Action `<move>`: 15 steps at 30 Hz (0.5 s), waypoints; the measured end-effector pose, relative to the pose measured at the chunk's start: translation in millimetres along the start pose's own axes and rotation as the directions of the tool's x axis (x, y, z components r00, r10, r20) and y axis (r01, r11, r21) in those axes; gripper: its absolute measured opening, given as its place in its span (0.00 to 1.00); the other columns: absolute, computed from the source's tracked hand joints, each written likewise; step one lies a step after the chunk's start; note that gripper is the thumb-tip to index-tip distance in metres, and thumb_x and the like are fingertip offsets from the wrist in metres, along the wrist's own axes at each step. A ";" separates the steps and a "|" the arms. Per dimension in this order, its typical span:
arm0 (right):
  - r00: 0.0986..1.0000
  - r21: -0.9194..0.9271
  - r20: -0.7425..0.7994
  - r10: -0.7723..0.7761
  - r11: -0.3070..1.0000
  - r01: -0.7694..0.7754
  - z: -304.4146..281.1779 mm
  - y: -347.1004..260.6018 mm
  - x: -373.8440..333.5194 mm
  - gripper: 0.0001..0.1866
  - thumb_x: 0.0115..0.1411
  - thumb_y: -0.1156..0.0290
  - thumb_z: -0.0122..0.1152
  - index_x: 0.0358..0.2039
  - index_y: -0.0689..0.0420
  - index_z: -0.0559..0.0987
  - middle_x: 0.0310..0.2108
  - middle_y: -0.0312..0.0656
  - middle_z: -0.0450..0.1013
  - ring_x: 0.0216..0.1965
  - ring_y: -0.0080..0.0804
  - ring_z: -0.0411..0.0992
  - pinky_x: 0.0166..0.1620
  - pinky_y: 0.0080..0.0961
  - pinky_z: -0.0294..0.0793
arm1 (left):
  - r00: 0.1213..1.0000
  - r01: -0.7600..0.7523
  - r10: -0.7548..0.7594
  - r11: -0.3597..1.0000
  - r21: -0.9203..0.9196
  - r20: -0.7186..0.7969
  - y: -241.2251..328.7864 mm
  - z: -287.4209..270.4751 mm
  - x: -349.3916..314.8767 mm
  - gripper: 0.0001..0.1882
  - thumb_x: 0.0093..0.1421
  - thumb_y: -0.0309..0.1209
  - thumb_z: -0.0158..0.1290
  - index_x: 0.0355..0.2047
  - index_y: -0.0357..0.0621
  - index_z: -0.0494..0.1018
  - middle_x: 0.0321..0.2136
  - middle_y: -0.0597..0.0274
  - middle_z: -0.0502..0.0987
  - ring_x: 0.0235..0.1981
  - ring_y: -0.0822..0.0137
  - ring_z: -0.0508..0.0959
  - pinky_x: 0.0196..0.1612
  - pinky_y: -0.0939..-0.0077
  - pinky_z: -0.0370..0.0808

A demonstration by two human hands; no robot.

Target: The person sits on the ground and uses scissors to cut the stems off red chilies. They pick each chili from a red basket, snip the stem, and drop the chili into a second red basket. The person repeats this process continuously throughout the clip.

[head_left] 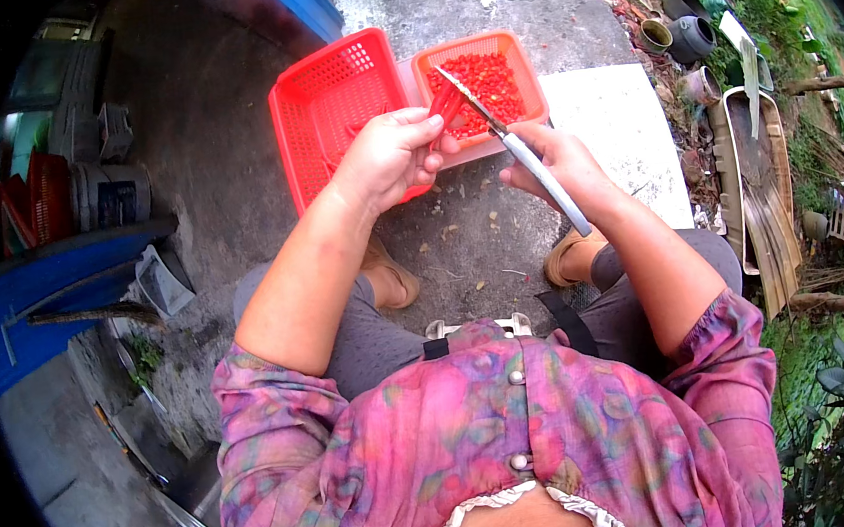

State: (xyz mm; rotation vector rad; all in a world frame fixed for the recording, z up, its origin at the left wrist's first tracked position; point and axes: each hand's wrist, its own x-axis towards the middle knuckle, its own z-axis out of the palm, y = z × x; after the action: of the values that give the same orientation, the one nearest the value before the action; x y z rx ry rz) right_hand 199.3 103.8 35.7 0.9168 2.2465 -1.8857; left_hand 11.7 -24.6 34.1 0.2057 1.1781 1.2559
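In the head view, I'm sitting with my knees apart, and my left hand (395,155) is pinching a few red peppers (444,106) between thumb and fingers. My right hand (562,161) is wrapping around the scissors (543,175), pale handles angling back toward me. The blades are pointing up and left, right by the peppers, but I can't tell whether they're touching or how far apart they're sitting. All that's hanging over the near side of the orange basket (530,75), which is holding a pile of chopped bits (496,74). Just left of it, the red basket (303,138) is holding a few more peppers, partly hidden behind my left hand. Over on the right, a white board (621,126) is lying next to the orange basket.
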 end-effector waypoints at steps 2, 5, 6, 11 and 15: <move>1.000 0.016 0.001 0.031 0.999 -0.031 -0.6 -3.2 -0.8 0.23 0.51 0.76 0.63 0.49 0.60 0.70 0.27 0.30 0.66 0.28 0.15 0.65 0.28 0.14 0.65 | 1.000 -0.002 0.002 1.000 0.016 -0.012 -0.3 -0.6 -0.6 0.11 0.63 0.29 0.44 0.41 0.37 0.71 0.23 0.66 0.73 0.18 0.80 0.69 0.19 0.90 0.66; 1.000 0.000 -0.005 0.018 1.000 -0.018 -0.2 0.2 0.5 0.24 0.50 0.76 0.63 0.49 0.60 0.70 0.28 0.31 0.67 0.29 0.16 0.66 0.31 0.15 0.67 | 1.000 0.001 0.000 0.998 0.058 -0.027 -2.4 0.5 -0.6 0.09 0.63 0.30 0.44 0.37 0.38 0.71 0.21 0.67 0.72 0.16 0.80 0.67 0.17 0.90 0.64; 1.000 -0.012 -0.008 0.003 1.000 -0.003 0.4 2.4 1.3 0.24 0.50 0.76 0.63 0.49 0.61 0.70 0.28 0.31 0.67 0.30 0.17 0.66 0.32 0.16 0.67 | 1.000 0.008 -0.006 0.997 0.077 -0.027 -1.8 3.3 -1.8 0.08 0.63 0.30 0.44 0.34 0.38 0.70 0.21 0.67 0.72 0.15 0.80 0.67 0.16 0.90 0.63; 0.999 0.013 0.000 -0.041 0.999 0.041 0.3 5.1 0.6 0.25 0.50 0.77 0.63 0.50 0.61 0.70 0.32 0.33 0.67 0.35 0.19 0.66 0.38 0.17 0.68 | 0.999 0.049 -0.047 0.994 0.098 -0.019 -4.3 3.0 -0.1 0.09 0.63 0.30 0.44 0.30 0.39 0.70 0.17 0.71 0.67 0.12 0.81 0.62 0.14 0.88 0.58; 0.996 0.010 -0.020 -0.090 0.996 0.090 -0.2 11.0 1.1 0.25 0.50 0.77 0.63 0.50 0.60 0.70 0.30 0.33 0.67 0.32 0.19 0.67 0.35 0.17 0.69 | 0.995 0.078 -0.085 0.987 0.138 0.044 -0.9 2.9 -0.3 0.08 0.63 0.30 0.44 0.30 0.40 0.70 0.16 0.72 0.65 0.12 0.81 0.61 0.13 0.88 0.55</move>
State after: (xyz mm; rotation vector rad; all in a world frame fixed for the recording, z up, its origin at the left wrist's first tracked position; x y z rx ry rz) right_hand 203.7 105.2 25.7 0.8532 2.3293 -1.9352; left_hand 14.6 -23.9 35.0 0.2856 1.2186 1.0941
